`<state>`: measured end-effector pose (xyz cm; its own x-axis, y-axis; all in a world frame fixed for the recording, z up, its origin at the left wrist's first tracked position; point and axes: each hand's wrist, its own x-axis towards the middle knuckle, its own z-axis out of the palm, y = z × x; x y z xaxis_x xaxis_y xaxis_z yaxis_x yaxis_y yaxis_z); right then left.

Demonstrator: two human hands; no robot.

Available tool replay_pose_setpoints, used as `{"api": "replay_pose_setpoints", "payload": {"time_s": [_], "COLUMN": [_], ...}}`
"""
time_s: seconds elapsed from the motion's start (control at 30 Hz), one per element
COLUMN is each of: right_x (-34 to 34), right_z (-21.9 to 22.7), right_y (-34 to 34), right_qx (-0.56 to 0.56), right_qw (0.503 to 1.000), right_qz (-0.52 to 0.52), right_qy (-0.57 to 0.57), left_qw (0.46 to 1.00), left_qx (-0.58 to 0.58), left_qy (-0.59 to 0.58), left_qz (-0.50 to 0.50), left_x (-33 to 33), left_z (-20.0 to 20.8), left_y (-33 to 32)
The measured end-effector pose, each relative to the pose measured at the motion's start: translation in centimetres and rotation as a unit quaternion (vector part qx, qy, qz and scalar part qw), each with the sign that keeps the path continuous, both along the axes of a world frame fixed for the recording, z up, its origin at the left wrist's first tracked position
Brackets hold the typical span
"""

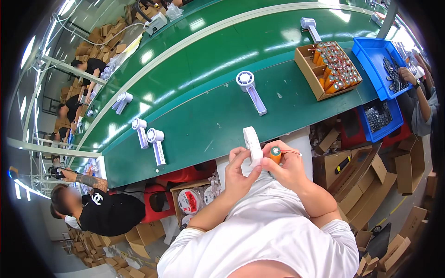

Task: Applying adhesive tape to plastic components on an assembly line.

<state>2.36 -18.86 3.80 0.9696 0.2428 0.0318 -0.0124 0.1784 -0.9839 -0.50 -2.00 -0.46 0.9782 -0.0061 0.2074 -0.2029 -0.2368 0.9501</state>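
Note:
Close in front of my body, my left hand grips a white handheld fan housing, seen edge-on and tilted up. My right hand is closed around an orange cylindrical battery, its round end facing up. The right fingertips also touch the lower part of the housing, so both hands nearly meet there. Ahead on the green bench lies a fan housing with a round grille and a long open handle. Two similar fan housings lie together to the left.
A cardboard box full of orange batteries stands at the right. Beyond it are blue bins of dark small parts, where another person's hand reaches in. A person in black sits at the left. Cartons crowd the right floor.

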Motion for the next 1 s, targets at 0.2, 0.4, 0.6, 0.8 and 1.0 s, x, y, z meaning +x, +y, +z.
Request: {"api": "replay_pose_setpoints", "payload": {"time_s": [0.2, 0.4, 0.6, 0.8, 1.0], "right_x": [0.2, 0.5, 0.3, 0.7, 0.5], "right_z": [-0.1, 0.3, -0.7, -1.5, -2.4], "right_y": [0.0, -0.1, 0.5, 0.7, 0.5], "right_qx": [-0.058, -0.071, -0.099, -0.19, -0.252], "right_qw": [0.998, 0.997, 0.992, 0.939, 0.742], "right_qz": [-0.026, -0.003, -0.012, -0.063, -0.014], "right_qy": [0.027, -0.006, -0.071, -0.278, -0.621], "left_qw": [0.99, 0.998, 0.993, 0.982, 0.951], "left_qx": [0.086, 0.038, -0.095, -0.172, -0.275], "left_qy": [-0.11, -0.034, 0.051, 0.071, 0.092], "left_qz": [-0.014, 0.042, 0.056, 0.036, 0.108], "left_x": [0.4, 0.6, 0.9, 1.2, 3.2], "left_z": [0.7, 0.8, 0.2, -0.2, -0.2], "left_y": [0.3, -0.2, -0.7, -0.8, 0.6]}}
